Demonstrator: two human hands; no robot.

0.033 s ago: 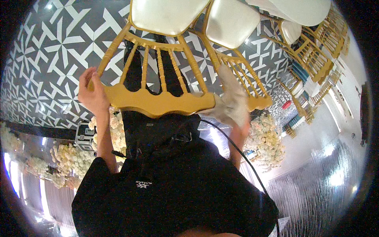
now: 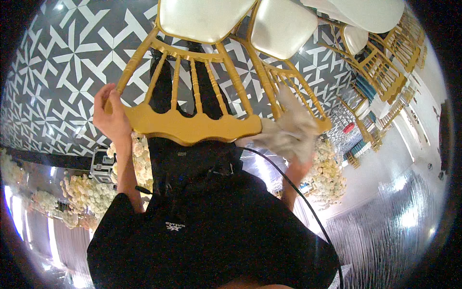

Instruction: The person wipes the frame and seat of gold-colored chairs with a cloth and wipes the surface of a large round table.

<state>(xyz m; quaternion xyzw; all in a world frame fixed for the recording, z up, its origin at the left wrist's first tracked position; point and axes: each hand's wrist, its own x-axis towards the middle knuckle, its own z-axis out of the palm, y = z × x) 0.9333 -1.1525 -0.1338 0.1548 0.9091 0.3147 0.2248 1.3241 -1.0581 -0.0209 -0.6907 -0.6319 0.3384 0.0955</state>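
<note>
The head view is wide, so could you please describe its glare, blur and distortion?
In the head view, straight edges bend toward a dark rim; the silvery surface lower right carries bright glare; the beige cloth and right hand look soft, perhaps from motion; the held gold spindle-back chair looks sharper.

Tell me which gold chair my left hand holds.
The gold chair directly before you: your left hand grips its top rail at left. Other gold chairs stand farther right.

Chair back lies between left hand and cloth
</note>
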